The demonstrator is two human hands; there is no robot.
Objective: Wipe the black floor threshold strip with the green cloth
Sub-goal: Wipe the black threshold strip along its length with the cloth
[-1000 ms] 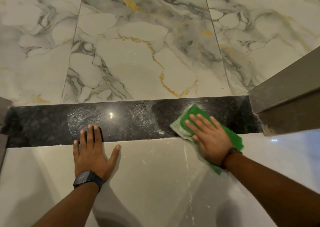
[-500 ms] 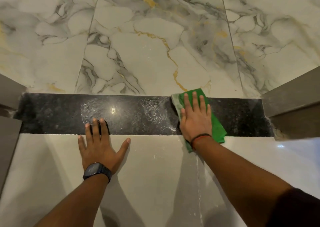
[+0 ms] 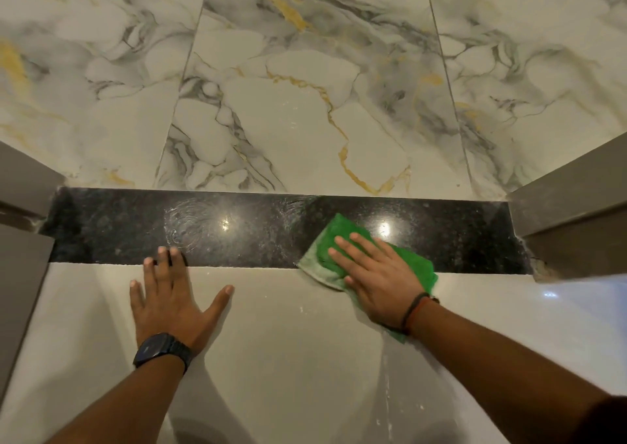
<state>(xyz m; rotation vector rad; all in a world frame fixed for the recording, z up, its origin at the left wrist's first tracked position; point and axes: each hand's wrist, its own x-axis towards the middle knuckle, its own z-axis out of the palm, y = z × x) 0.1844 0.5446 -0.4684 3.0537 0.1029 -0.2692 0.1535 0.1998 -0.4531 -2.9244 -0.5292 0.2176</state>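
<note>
The polished black speckled threshold strip (image 3: 258,229) is spanning the doorway between marble-veined tiles (image 3: 288,80) and plain cream tiles (image 3: 288,341). The right hand (image 3: 380,274), fingers spread flat, is pressing the folded green cloth (image 3: 339,229) down, having swung from the strip's far edge back onto its near edge, mid-scrub. The left hand (image 3: 169,297) is still bracing, splayed.
</note>
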